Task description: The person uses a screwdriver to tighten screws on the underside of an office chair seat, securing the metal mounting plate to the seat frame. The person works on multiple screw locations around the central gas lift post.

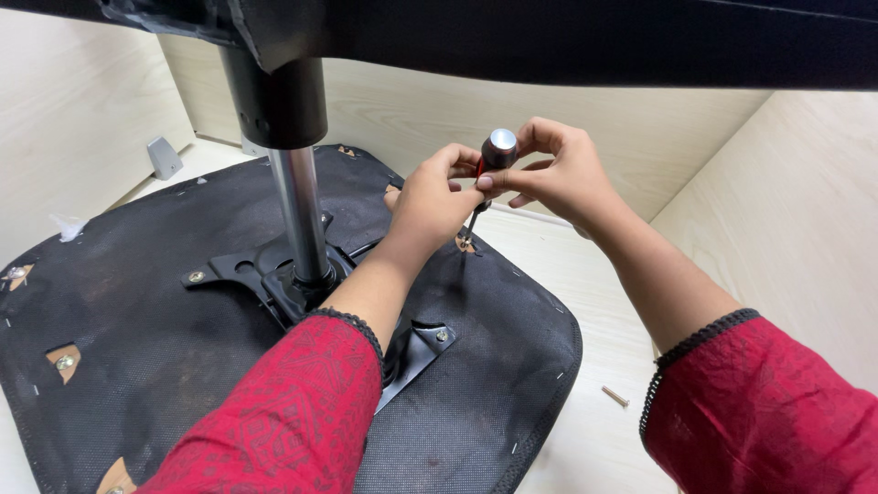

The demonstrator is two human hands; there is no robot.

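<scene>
Step in hand, by my reading: you are driving a screw into the upturned chair seat (512, 402) near its far edge; your left hand (430, 197) and right hand (553, 169) both pinch the screwdriver (494, 155), upright, dark handle, silver cap; next calls for steady downward pressure, tip kept seated.

Both arms wear red sleeves that end partway down the forearm, leaving the wrists and hands bare. The left sleeve (293, 412) carries a fine darker pattern of small geometric and leaf-like shapes woven or printed across the cloth. The right sleeve (768, 412) looks plainer, its pattern too faint to make out. Each cuff is edged with 1 narrow band of black scalloped trim. No rings or bracelets show on the left hand (437, 197) or the right hand (558, 169).
</scene>
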